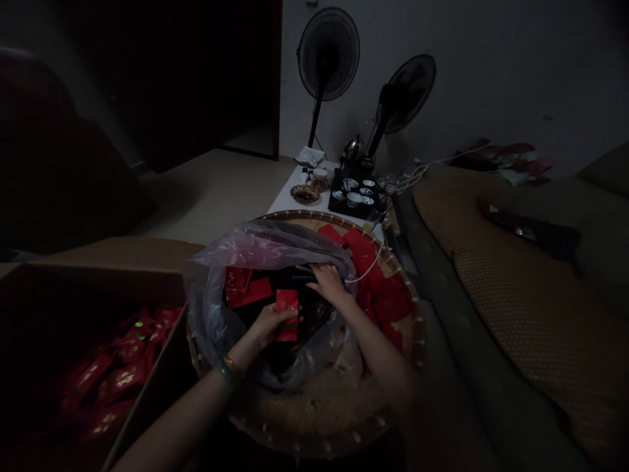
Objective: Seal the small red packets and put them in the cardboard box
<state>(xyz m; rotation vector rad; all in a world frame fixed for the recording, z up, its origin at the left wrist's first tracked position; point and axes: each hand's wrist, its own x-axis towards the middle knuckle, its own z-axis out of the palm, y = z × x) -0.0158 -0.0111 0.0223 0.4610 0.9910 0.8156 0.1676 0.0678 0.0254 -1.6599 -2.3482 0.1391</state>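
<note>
My left hand (269,322) is closed on a red envelope (287,314), held upright with gold print on its front. My right hand (328,282) reaches into the far right part of a clear plastic bag (211,314), fingers stretched forward and thumb apart. Beside its fingertips lie thin pale-edged strips (303,278), too dim to name. Dark contents (314,313) fill the bag's middle, and their kind cannot be made out. More red envelopes (250,292) rest at the bag's left. The bag sits in a round woven bamboo tray (314,410).
Red packets (132,354) fill a cardboard box (147,419) at the left. Red paper (390,298) lies along the tray's right side. Behind stand a white table (289,196) with a black tea tray (334,204) and two fans (328,56). A sofa (515,295) borders the right.
</note>
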